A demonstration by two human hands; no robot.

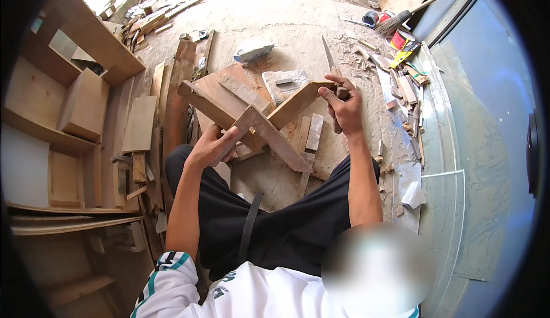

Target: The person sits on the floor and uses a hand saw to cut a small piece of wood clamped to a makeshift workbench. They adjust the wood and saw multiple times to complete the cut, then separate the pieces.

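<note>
An angled assembly of narrow wooden boards (281, 140) is held up over my lap, its pieces meeting in zigzag corners. My left hand (215, 145) is closed around its lower left part, thumb on top near the middle corner. My right hand (345, 107) is closed on the brown wooden handle of a handsaw (329, 54), whose narrow blade points away from me. The thumb and forefinger of that hand are by the far right end of the assembly; whether they press on it I cannot tell. Beneath lies a flat wooden board (220, 89).
On the floor ahead are a pale stone block (253, 50) and a whitish block (282, 84). A wooden cabinet frame (86, 106) stands left, beside stacked planks (139, 123). Wood offcuts (407, 89), a broom (395, 23) and glass sheets (452, 226) are at the right.
</note>
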